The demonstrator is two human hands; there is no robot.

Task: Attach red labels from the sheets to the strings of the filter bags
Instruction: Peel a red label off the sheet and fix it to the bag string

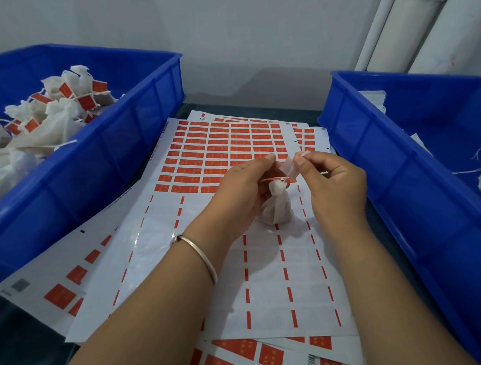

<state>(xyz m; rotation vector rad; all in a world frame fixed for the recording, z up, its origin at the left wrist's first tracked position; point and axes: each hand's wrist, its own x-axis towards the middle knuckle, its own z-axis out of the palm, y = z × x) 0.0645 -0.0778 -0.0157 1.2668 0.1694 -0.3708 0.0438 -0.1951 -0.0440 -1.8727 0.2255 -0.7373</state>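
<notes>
Red label (288, 167), adhesive side showing pale, is being pinched between both hands above the label sheet (226, 147). Left hand (242, 187) is curling fingers around the neck of the filter bag (276, 208) and pinching the label's left edge; right hand (335, 178) is pinching the right edge with thumb and forefinger, other fingers loosely curled. Bag is sitting on the peeled part of the sheet, between the wrists, neck up. String (275, 179) is running just under the label near the bag's gathered top; whether it is already touching the adhesive, cannot tell.

Judgement: step in hand is folding the label over the string. To do it well, keeping the string centred on the sticky face, lining up the two halves edge to edge before pressing, then squeezing flat so no glue is left exposed.

Room: hands are working in a narrow lane between the left blue crate (100, 161), holding finished bags with labels, and the right blue crate (398, 161), holding unlabelled bags. Both crate rims are standing higher than the sheets, so elbows and wrists are needing to lift over them. Open room is lying toward the person, over loose overlapping sheets on the dark tabletop (26, 343); those could be sliding.
</notes>
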